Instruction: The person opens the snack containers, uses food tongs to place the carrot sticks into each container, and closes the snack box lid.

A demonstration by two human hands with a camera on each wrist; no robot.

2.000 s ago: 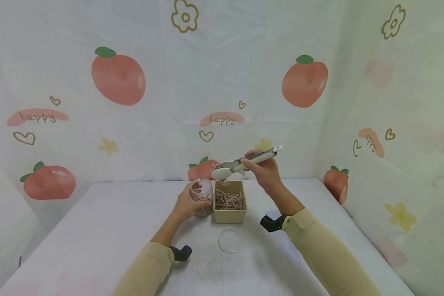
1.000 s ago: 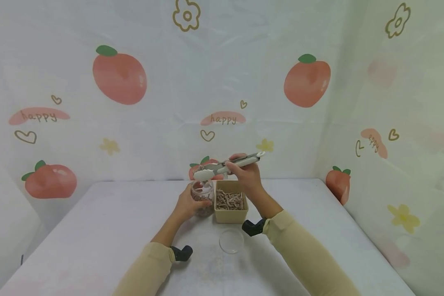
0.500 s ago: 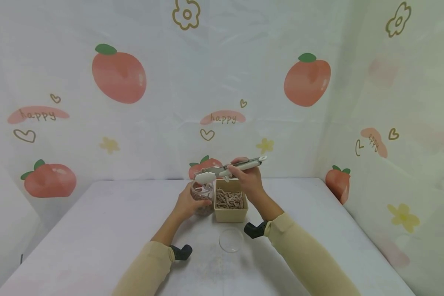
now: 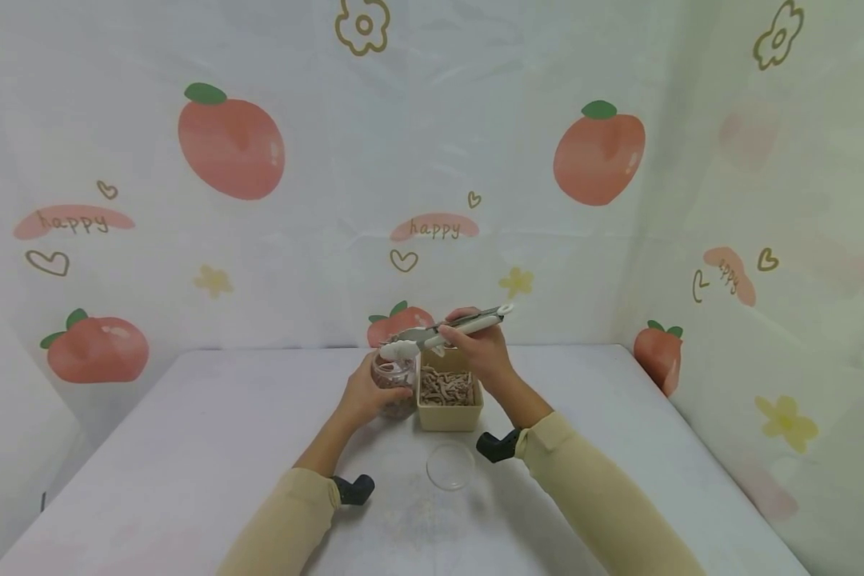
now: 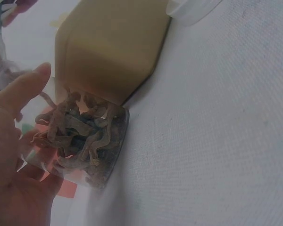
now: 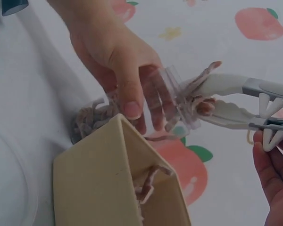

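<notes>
A clear jar (image 5: 92,136), partly filled with brownish twisted dried strips, stands against the left side of a beige box (image 4: 450,418). My left hand (image 4: 363,396) grips the jar, thumb on the near side and fingers round the back. My right hand (image 4: 484,352) holds white and grey tongs (image 4: 468,324) slanting down to the left. In the right wrist view, the tong heads are at the jar's mouth, with a few strips (image 6: 205,104) between them and others dropping inside. More strips (image 4: 446,390) lie in the box.
A round transparent lid (image 4: 451,466) lies flat on the white table (image 4: 209,448) in front of the box. Behind the table hangs a white backdrop (image 4: 310,264) printed with peaches. Dark wrist mounts (image 4: 499,446) stick out from both wrists.
The right hand has carried the tongs left from above the box to the jar's mouth, then lowered them slightly. The left hand has stayed on the jar.
</notes>
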